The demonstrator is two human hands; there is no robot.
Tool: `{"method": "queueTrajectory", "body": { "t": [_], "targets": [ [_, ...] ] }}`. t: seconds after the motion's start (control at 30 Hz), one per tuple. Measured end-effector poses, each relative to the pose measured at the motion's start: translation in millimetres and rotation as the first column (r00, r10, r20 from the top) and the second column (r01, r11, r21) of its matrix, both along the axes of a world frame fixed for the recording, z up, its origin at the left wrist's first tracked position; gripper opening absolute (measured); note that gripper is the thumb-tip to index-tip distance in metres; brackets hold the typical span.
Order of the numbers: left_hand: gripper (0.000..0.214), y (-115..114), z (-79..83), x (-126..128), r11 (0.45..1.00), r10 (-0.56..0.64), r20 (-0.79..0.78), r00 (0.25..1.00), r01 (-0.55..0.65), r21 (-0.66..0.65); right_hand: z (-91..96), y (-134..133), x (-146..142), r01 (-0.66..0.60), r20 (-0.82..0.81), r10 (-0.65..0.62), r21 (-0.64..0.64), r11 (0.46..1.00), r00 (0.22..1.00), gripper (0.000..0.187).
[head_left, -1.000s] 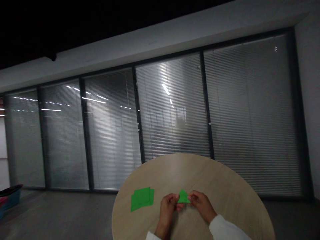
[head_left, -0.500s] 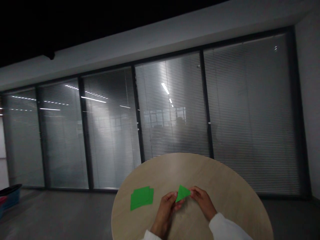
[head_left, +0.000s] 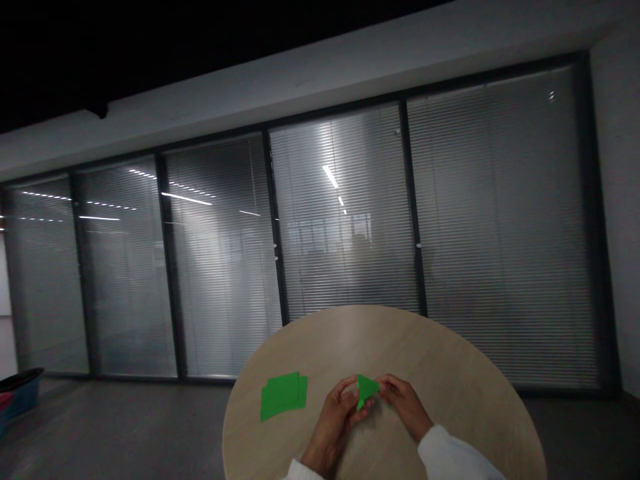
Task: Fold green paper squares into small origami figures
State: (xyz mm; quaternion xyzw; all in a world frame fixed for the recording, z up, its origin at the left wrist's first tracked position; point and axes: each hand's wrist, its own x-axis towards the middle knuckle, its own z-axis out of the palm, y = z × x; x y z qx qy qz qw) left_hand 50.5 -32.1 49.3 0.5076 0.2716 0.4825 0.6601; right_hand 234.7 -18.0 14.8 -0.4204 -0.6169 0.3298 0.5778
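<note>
A small folded green paper [head_left: 366,389], triangular in outline, is held just above a round light-wood table [head_left: 450,387]. My left hand [head_left: 337,417] pinches its lower left side with curled fingers. My right hand [head_left: 404,403] pinches its right corner. Both wrists come out of white sleeves at the bottom edge. A small stack of flat green paper sheets [head_left: 283,395] lies on the table to the left of my left hand.
Behind the table runs a wall of glass panels with closed blinds [head_left: 345,227] in dark frames. A grey floor lies to the left, with a dark bin [head_left: 20,387] at the far left edge.
The folded paper has been turned and looks narrower and more upright between my fingers. My left hand's fingers have shifted up along it. The stack of sheets has not moved.
</note>
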Motion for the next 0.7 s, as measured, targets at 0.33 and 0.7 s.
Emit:
{"method": "queueTrajectory", "body": {
  "t": [0.33,0.7],
  "targets": [
    [0.056,21.1,-17.9,-1.4,0.958,0.248,-0.184,0.951,-0.212,0.194,10.4,-10.0,-6.4,-0.036,0.049,0.037,-0.015,0.999,0.998,0.047],
    [0.051,23.3,-22.1,-1.2,0.955,0.269,-0.214,0.939,-0.232,0.186,5.9,-11.6,-9.2,0.054,0.174,-0.054,0.008,0.999,0.983,0.035]
  ]
}}
